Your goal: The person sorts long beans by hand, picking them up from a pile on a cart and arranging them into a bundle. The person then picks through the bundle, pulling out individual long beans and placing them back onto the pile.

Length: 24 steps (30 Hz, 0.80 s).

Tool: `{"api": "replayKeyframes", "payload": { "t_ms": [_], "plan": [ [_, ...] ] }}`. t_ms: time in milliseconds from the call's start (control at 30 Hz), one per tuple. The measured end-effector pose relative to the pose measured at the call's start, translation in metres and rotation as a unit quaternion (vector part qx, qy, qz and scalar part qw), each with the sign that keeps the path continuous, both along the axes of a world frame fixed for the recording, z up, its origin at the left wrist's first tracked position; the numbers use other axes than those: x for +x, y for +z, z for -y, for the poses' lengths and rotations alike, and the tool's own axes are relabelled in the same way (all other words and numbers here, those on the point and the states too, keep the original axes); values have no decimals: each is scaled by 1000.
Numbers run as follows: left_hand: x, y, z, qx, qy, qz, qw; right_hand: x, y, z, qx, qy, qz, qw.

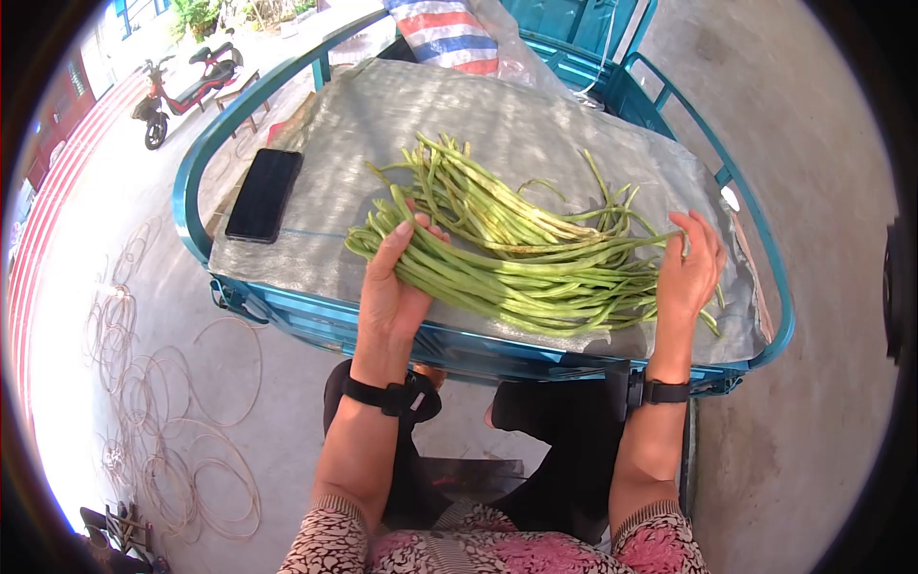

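Observation:
My left hand (390, 287) is closed around the thick end of a bunch of green long beans (507, 287), thumb on top. The bunch stretches rightward across a grey sheet (330, 124), its thin ends fanning out near my right hand (690, 270). The fingers of that hand are curled and pinch the tip of one long bean that runs out from the bunch. Just behind lies a second, paler pile of long beans (492, 203), some with yellow and brown patches. Part of this pile is hidden by the held bunch.
The sheet covers a blue metal cart bed with a raised rail (191, 182). A black phone (265, 195) lies at the sheet's left. Behind is a striped bag (445, 38). Coiled wire (158, 411) lies on the floor at left, and a red scooter (196, 84) stands farther back.

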<state>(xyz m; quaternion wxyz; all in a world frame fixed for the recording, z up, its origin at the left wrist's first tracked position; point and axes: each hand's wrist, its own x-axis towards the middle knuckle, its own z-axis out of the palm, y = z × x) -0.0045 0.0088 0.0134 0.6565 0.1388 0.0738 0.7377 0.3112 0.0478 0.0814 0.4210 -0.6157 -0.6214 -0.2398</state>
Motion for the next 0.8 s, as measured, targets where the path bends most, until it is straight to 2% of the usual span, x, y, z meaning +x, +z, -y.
{"api": "replayKeyframes", "payload": {
  "t_ms": [100, 133, 200, 300, 400, 433, 467, 500, 567, 633, 800],
  "plan": [
    [0, 8, -5, 14, 5, -25, 1000, -2, -1, -8, -221, -26, 17, 975],
    [0, 9, -7, 19, 9, -35, 999, 9, -13, -12, -207, -58, 37, 976],
    [-4, 5, -14, 23, 3, -28, 999, 35, -41, -22, -175, -120, 78, 974],
    [-6, -12, -22, 12, -24, 16, 1000, 14, -2, -2, -46, -273, 68, 958],
    [-6, -15, -22, 8, -30, 24, 999, -3, 31, 10, 180, -238, 87, 950],
    [-6, -16, -21, 7, -26, 18, 999, -5, 28, 2, 143, -96, 21, 985],
    [-7, -16, -20, 7, -24, 10, 1000, -7, 20, -11, 103, 48, -46, 993],
    [-7, -16, -20, 5, -22, 5, 1000, -8, 14, -23, 60, 188, -112, 974],
    [-7, -16, -20, 1, -20, -7, 1000, -60, 9, -36, -119, 272, -119, 947],
    [-7, -16, -19, -7, -20, -10, 1000, -69, -23, -71, -151, 352, -41, 923],
    [-7, -13, -19, -13, -3, -32, 999, -84, -33, -96, -405, 397, -149, 810]
  ]
}}
